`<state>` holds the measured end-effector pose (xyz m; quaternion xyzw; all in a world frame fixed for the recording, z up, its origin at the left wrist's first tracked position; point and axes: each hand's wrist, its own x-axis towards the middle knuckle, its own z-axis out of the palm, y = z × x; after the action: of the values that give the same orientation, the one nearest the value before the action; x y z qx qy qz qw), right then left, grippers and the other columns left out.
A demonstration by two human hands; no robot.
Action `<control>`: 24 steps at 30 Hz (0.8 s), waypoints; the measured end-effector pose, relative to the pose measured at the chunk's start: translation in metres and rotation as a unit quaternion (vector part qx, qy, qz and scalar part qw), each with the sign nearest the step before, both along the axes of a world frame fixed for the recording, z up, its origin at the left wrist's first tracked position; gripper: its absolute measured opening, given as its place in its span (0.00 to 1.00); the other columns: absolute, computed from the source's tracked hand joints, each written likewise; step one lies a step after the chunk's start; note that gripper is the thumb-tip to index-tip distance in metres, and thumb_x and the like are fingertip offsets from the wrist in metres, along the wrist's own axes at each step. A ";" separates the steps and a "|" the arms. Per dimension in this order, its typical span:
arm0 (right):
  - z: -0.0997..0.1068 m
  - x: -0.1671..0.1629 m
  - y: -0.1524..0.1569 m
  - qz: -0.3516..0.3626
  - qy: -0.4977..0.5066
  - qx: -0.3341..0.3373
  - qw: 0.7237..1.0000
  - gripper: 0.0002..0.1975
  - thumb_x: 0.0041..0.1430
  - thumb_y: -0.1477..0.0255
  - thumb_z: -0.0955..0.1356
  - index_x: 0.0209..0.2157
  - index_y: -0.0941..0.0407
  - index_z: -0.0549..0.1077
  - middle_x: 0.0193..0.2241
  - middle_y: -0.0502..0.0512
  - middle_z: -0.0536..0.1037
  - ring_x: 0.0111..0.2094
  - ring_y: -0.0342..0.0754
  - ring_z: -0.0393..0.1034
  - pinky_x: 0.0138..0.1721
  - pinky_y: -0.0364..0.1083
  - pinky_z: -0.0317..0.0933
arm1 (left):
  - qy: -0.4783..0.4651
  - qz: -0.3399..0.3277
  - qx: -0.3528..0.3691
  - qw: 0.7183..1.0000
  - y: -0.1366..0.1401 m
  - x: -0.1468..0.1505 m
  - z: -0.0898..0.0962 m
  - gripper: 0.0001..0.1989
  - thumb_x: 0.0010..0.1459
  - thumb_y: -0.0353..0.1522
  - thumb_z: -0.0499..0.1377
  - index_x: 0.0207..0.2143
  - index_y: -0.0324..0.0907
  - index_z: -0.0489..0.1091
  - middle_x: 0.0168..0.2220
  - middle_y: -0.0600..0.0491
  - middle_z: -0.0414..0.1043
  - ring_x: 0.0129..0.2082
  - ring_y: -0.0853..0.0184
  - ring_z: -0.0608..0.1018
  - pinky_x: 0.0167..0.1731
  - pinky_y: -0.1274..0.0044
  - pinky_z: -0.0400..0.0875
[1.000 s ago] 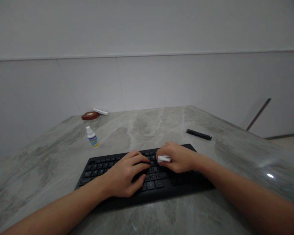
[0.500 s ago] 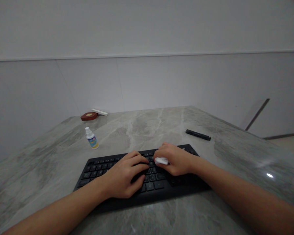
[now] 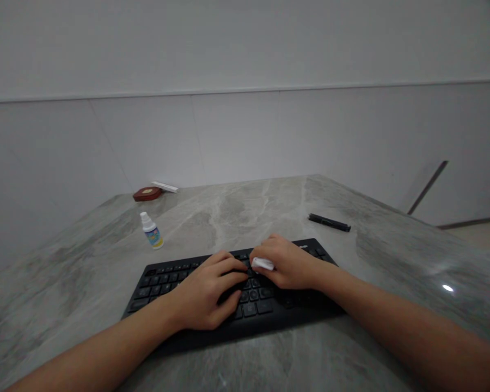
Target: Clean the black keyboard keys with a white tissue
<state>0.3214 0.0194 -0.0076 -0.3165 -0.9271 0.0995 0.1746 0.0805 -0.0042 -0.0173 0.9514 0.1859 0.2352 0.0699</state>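
A black keyboard (image 3: 253,325) lies at a slight slant on the grey marbled table. My left hand (image 3: 212,291) rests on its middle keys, palm down, fingers apart and holding nothing. Close beside it, my right hand (image 3: 283,262) is closed around a small folded white cloth (image 3: 263,264), which might be a tissue. That hand is over the keys right of the middle, and the cloth's underside is hidden by the fingers. Whether the cloth touches the keys I cannot tell.
Left of the keyboard stands a small white spray bottle (image 3: 152,231) with a blue and yellow label. A black pen (image 3: 329,222) lies beyond its right end. At the far left edge are a reddish-brown case (image 3: 147,194) and a white flat strip (image 3: 165,187), near the wall (image 3: 237,136).
My right hand has moved slightly left and away from me along the keys with the white cloth, closer to my left hand. My left hand has stayed put.
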 end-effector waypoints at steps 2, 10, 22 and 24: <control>0.001 -0.002 -0.001 -0.013 -0.011 -0.001 1.000 0.05 0.62 0.75 0.65 0.33 0.57 0.73 0.28 0.54 0.78 0.32 0.48 0.70 0.42 0.49 0.58 | -0.001 0.001 0.000 1.000 0.000 0.000 0.000 0.15 0.61 0.25 0.55 0.50 0.35 0.72 0.49 0.42 0.72 0.49 0.57 0.72 0.51 0.63 0.72; 0.001 0.005 0.006 -0.104 -0.031 -0.009 0.994 0.07 0.59 0.76 0.67 0.26 0.57 0.71 0.23 0.53 0.75 0.28 0.47 0.68 0.36 0.46 0.56 | -0.003 0.004 0.004 1.000 0.000 -0.001 0.000 0.15 0.61 0.25 0.55 0.49 0.36 0.73 0.49 0.42 0.73 0.49 0.57 0.73 0.50 0.63 0.73; -0.004 0.003 0.006 -0.035 0.003 -0.033 0.999 0.07 0.63 0.75 0.65 0.31 0.57 0.72 0.27 0.54 0.78 0.31 0.47 0.70 0.39 0.46 0.58 | -0.009 -0.001 0.006 1.000 -0.001 0.001 0.003 0.14 0.61 0.25 0.55 0.49 0.35 0.72 0.48 0.42 0.73 0.48 0.57 0.73 0.50 0.62 0.73; -0.004 0.002 0.007 -0.034 0.004 -0.029 0.999 0.07 0.63 0.76 0.65 0.30 0.58 0.72 0.27 0.54 0.78 0.31 0.47 0.70 0.39 0.46 0.58 | -0.007 -0.001 0.003 1.000 -0.001 0.000 0.002 0.15 0.61 0.25 0.55 0.49 0.36 0.72 0.48 0.42 0.73 0.48 0.57 0.73 0.50 0.62 0.73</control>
<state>0.3237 0.0265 -0.0115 -0.3520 -0.9119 0.1216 0.1725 0.0809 -0.0050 -0.0150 0.9502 0.1834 0.2424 0.0687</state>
